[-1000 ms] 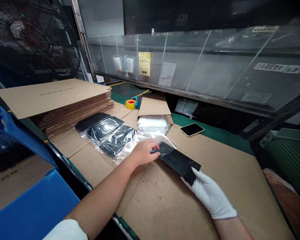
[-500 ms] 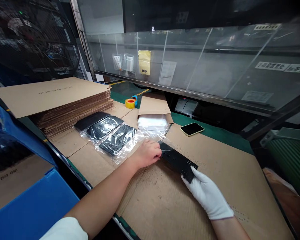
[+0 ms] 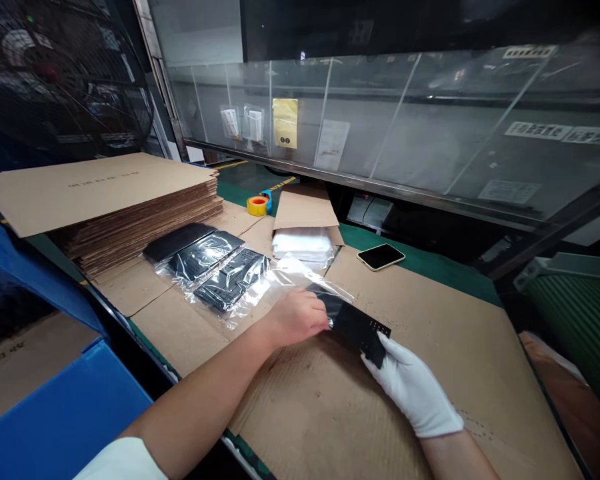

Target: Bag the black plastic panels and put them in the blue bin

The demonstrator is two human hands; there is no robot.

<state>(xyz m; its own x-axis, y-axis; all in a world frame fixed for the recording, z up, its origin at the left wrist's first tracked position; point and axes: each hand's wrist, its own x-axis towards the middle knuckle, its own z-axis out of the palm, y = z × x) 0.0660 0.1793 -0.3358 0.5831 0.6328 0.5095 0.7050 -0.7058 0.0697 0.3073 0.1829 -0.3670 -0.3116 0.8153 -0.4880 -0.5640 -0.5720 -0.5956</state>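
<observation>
A flat black panel with small holes (image 3: 356, 327) is held tilted above the cardboard. My right hand (image 3: 411, 383), in a white glove, grips its near right end, thumb on top. My bare left hand (image 3: 300, 317) is closed at the panel's other end, pinching the edge of a clear plastic bag (image 3: 333, 283). The panel's far left part lies inside this bag. Left of my left hand, several black panels in clear bags (image 3: 230, 279) lie side by side on the cardboard. My left fingertips are partly hidden.
Behind are a kraft paper packet of clear bags (image 3: 305, 243), yellow tape (image 3: 257, 205) and a phone (image 3: 381, 257). Stacked cardboard sheets (image 3: 145, 233) stand at left, above a blue bin (image 3: 70, 413). A metal-framed clear screen (image 3: 370, 133) spans the back. Cardboard (image 3: 460, 340) covers the green table.
My left hand has moved slightly right along the panel, drawing the bag's edge farther over it. My right hand keeps its grip. The view has shifted a little.
</observation>
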